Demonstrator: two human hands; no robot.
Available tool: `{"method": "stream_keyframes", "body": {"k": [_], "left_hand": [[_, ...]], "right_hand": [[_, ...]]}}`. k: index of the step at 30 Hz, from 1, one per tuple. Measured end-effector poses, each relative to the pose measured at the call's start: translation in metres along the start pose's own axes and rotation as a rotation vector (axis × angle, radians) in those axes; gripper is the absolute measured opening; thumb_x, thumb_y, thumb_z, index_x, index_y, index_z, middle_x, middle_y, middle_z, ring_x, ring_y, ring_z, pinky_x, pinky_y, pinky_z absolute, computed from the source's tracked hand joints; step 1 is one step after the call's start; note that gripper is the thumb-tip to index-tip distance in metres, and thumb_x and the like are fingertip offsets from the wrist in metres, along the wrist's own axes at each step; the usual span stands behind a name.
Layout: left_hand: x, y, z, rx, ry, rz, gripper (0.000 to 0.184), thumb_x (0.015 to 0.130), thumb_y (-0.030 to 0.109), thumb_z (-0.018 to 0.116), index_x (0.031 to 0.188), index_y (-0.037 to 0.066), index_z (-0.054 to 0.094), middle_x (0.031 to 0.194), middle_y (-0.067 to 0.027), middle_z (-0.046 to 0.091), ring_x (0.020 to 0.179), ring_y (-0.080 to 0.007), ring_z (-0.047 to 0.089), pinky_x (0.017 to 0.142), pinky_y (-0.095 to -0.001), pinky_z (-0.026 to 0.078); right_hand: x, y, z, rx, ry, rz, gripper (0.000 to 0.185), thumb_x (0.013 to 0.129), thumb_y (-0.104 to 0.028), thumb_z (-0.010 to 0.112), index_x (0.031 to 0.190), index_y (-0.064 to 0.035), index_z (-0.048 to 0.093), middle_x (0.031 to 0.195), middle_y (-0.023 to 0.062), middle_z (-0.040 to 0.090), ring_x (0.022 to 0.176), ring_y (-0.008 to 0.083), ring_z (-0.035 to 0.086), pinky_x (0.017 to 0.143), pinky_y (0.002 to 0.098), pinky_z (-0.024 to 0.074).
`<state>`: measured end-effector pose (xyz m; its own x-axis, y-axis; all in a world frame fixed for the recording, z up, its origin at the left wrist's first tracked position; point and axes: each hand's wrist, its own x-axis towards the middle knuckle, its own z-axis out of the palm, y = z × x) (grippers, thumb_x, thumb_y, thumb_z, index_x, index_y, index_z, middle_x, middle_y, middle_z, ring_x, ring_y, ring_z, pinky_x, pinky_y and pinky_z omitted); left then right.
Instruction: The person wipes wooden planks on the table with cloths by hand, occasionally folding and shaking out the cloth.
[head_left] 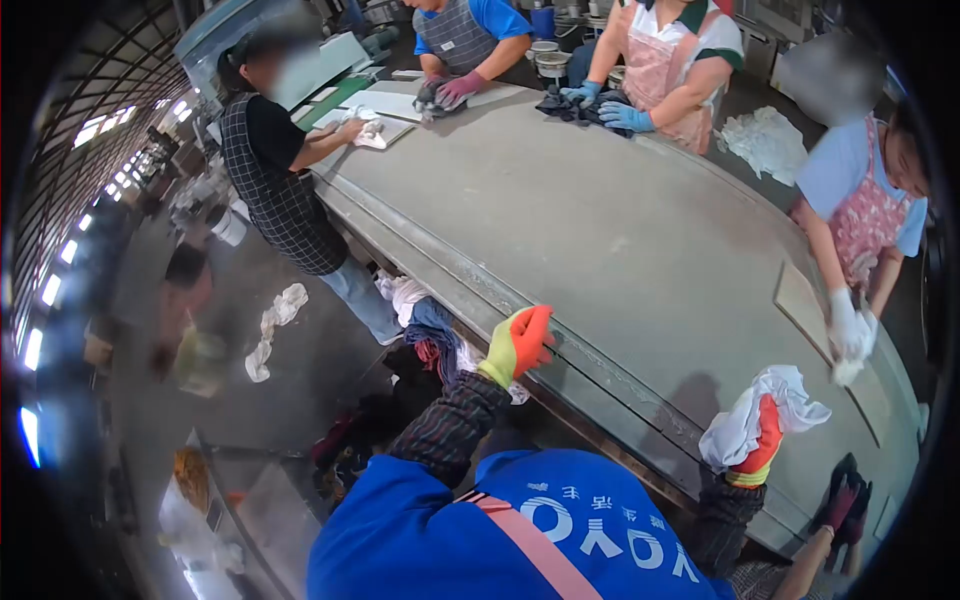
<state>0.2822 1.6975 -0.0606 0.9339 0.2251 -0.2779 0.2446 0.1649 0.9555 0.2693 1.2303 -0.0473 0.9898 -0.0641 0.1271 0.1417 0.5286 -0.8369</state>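
Observation:
My left hand [518,345], in a yellow and orange work glove, is over the near edge of the long grey table [560,210]. Its fingers are curled in, and I see nothing held in them. My right hand [762,445], gloved the same way, is closed on a bunched white cloth [755,405] over the tabletop at the right. Folds of the cloth hide part of the fingers.
Several people stand round the table, handling cloths and boards. A loose board [830,350] lies at the right. Below the near edge hangs a heap of coloured cloths [430,325]. A white cloth [272,330] lies on the floor. Another person's dark gloves [842,505] are near my right arm.

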Motion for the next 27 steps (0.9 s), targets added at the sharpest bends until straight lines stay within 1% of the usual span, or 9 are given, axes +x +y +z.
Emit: {"method": "stream_keyframes", "body": {"k": [2,4,7,11,15,19,22,24,27], "left_hand": [[0.002,0.004,0.001,0.02,0.02,0.0,0.046,0.106,0.044,0.058,0.14,0.013,0.062,0.095,-0.0082,0.072,0.064,-0.0148,0.067,0.056,-0.0287,0.051],[-0.001,0.006,0.003,0.013,0.035,0.001,0.045,0.106,0.043,0.058,0.14,0.014,0.063,0.095,-0.0075,0.072,0.064,-0.0148,0.067,0.057,-0.0288,0.052],[0.002,0.014,0.001,-0.01,0.047,0.037,0.044,0.107,0.043,0.058,0.141,0.014,0.063,0.095,-0.0072,0.072,0.064,-0.0149,0.067,0.057,-0.029,0.052],[-0.001,-0.002,0.001,-0.062,0.061,0.06,0.044,0.108,0.043,0.058,0.142,0.015,0.062,0.098,-0.0073,0.073,0.066,-0.0152,0.068,0.058,-0.0293,0.053],[-0.003,-0.011,0.0,-0.028,0.06,0.067,0.045,0.108,0.043,0.058,0.143,0.014,0.061,0.1,-0.0073,0.073,0.069,-0.0154,0.07,0.061,-0.0294,0.054],[-0.007,-0.008,0.007,-0.019,0.043,0.024,0.047,0.108,0.043,0.058,0.145,0.014,0.059,0.102,-0.0074,0.073,0.072,-0.0155,0.07,0.063,-0.0298,0.055],[-0.005,-0.01,0.006,-0.019,0.042,-0.013,0.047,0.108,0.042,0.058,0.146,0.014,0.059,0.103,-0.0075,0.072,0.073,-0.0157,0.071,0.064,-0.0301,0.056],[0.0,-0.02,0.001,-0.024,-0.004,0.002,0.047,0.108,0.041,0.059,0.145,0.013,0.059,0.104,-0.0081,0.072,0.076,-0.0163,0.071,0.066,-0.0309,0.057],[0.006,-0.022,-0.005,-0.038,-0.075,0.005,0.046,0.108,0.041,0.059,0.145,0.013,0.059,0.105,-0.0085,0.072,0.078,-0.0168,0.072,0.067,-0.0315,0.057]], "right_hand": [[0.009,-0.002,0.033,-0.174,0.101,-0.079,0.034,0.103,-0.017,0.064,0.134,-0.0035,0.062,0.12,0.0062,0.068,0.107,0.0183,0.068,0.092,0.0345,0.0556],[0.01,-0.004,0.041,-0.27,0.158,-0.099,0.033,0.103,-0.016,0.065,0.133,-0.0032,0.063,0.117,0.0064,0.068,0.104,0.0177,0.068,0.089,0.0345,0.0564],[0.02,-0.003,0.045,-0.337,0.117,-0.174,0.033,0.103,-0.015,0.065,0.134,-0.0025,0.062,0.121,0.0073,0.067,0.108,0.0183,0.067,0.093,0.0346,0.0548],[0.028,-0.006,0.036,-0.468,0.108,-0.196,0.035,0.103,-0.016,0.065,0.135,-0.0014,0.062,0.125,0.0082,0.067,0.113,0.0199,0.065,0.1,0.0356,0.0515],[0.029,-0.008,0.033,-0.523,0.036,-0.196,0.029,0.106,-0.017,0.062,0.129,-0.0002,0.064,0.123,0.0086,0.067,0.113,0.0185,0.065,0.1,0.0356,0.0517],[0.035,0.005,0.037,-0.491,0.099,-0.163,0.033,0.104,-0.017,0.064,0.132,-0.0005,0.064,0.126,0.009,0.067,0.115,0.0196,0.064,0.104,0.0363,0.0483],[0.043,0.016,0.028,-0.5,0.075,-0.119,0.032,0.104,-0.018,0.064,0.131,-0.0004,0.065,0.125,0.0091,0.068,0.115,0.0194,0.064,0.103,0.0361,0.0485],[0.041,0.02,0.031,-0.507,0.068,-0.093,0.032,0.104,-0.018,0.064,0.131,-0.0003,0.065,0.125,0.0091,0.068,0.115,0.0193,0.064,0.103,0.036,0.0486],[0.036,0.007,0.055,-0.527,0.082,-0.127,0.032,0.104,-0.018,0.064,0.13,0.0005,0.065,0.124,0.0085,0.068,0.115,0.0193,0.064,0.102,0.0358,0.0491]]}}
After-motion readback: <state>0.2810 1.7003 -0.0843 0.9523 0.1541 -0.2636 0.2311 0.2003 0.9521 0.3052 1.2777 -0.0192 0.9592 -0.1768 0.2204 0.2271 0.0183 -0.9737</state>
